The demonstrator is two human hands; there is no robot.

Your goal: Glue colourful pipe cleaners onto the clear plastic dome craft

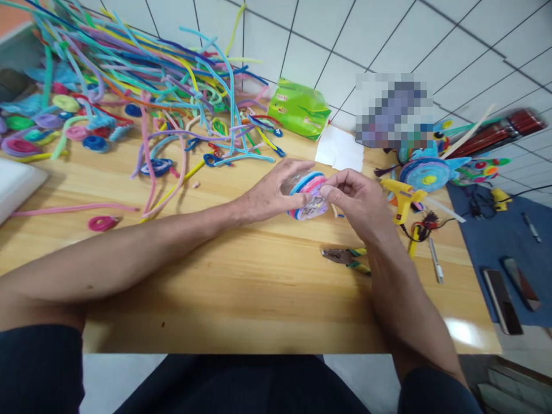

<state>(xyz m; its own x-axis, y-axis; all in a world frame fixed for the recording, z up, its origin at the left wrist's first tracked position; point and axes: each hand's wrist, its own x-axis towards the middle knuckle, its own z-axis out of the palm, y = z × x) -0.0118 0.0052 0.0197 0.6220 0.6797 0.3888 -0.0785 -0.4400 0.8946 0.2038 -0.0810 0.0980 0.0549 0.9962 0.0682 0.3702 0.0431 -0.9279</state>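
Observation:
My left hand [276, 192] is wrapped round a round object [311, 195] with blue, pink and lilac coils, thumb across its front and fingers behind. At its right side my right hand [356, 198] has thumb and forefinger pinched together; whatever may be between them is too small to make out. A small pale strip shows just below the round object. On the wooden table, partly under my right forearm, lie pliers [342, 256] with yellow and green handles.
Tangled pipe cleaners [172, 80] cover the back left. Behind my hands are a green packet [299, 109] and white paper [340, 148]. To the right sit a yellow glue gun [401, 198], a blue coiled disc [426, 172] and a white pen-like tool [436, 261].

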